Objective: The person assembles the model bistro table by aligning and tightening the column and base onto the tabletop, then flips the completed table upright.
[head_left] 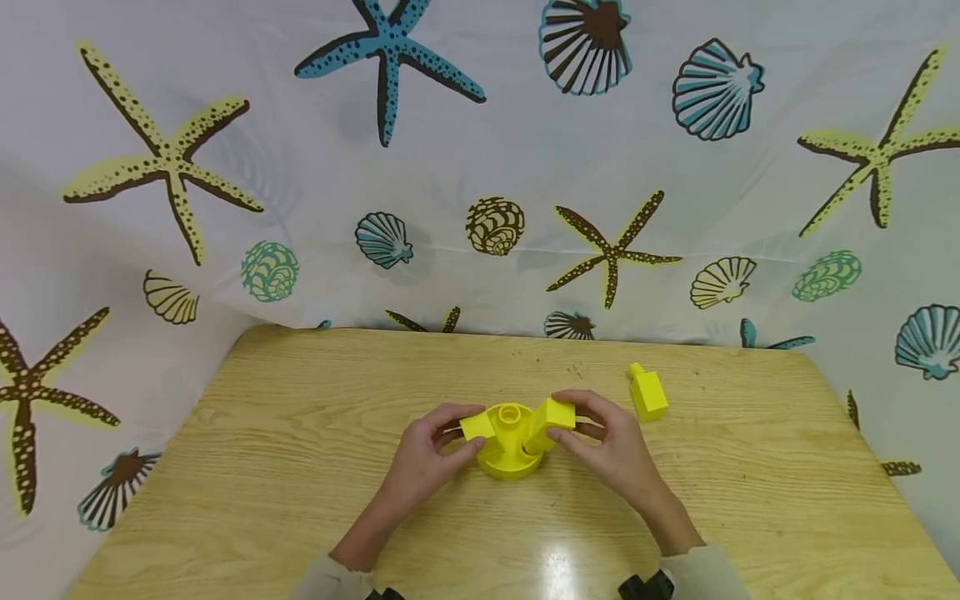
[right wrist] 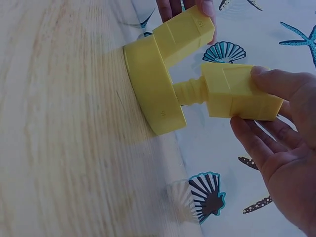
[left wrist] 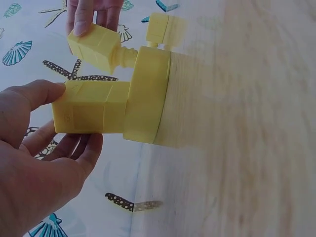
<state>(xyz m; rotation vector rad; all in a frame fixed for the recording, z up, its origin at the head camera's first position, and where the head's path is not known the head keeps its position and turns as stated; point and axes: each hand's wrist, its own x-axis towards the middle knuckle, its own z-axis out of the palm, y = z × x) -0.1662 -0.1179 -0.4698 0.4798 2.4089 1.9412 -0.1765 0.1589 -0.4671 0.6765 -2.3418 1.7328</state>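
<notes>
A round yellow base with a raised ring-shaped socket sits on the wooden table between both hands. My left hand pinches a yellow rectangular block between thumb and fingers. In the left wrist view that block stands flush against the base, no thread showing. My right hand grips a second yellow block, thumb on one side and fingers on the other. A ridged screw stem shows between this block and the base, and the block leans outward. How deep the stem sits is hidden.
A third yellow block with a narrow stem lies on the table behind the right hand, to the right. A white cloth printed with starfish and shells hangs behind the table and along its sides.
</notes>
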